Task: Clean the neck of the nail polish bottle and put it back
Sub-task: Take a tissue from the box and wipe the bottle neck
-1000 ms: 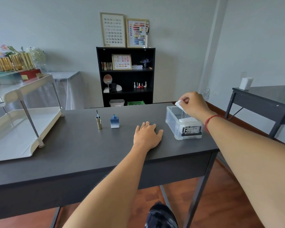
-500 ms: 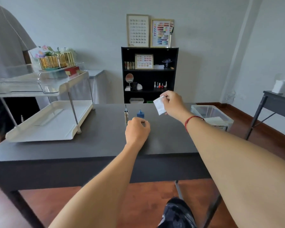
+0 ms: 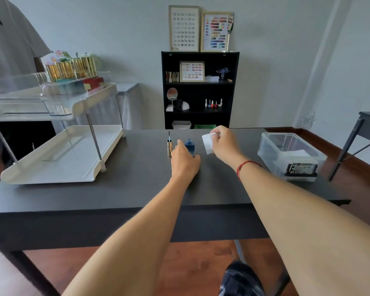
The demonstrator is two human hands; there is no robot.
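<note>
A small blue nail polish bottle (image 3: 189,144) stands open on the dark table (image 3: 137,189). My left hand (image 3: 184,162) wraps around its lower part, fingers on the left side and thumb on the right. Just left of it the gold cap (image 3: 169,148) stands upside down with its brush pointing up. My right hand (image 3: 223,144) hovers right of the bottle and pinches a white wipe (image 3: 207,143), which hangs near the bottle's neck without touching it.
A clear plastic box (image 3: 291,157) with white wipes sits at the table's right end. A white two-tier rack (image 3: 58,152) fills the left end. A black shelf (image 3: 200,90) stands behind, a side table (image 3: 367,127) at far right, a person's sleeve at upper left.
My right hand carried the wipe from the plastic box leftward to beside the bottle. My left hand left the tabletop and closed around the bottle. The camera view shifted right, then moved closer.
</note>
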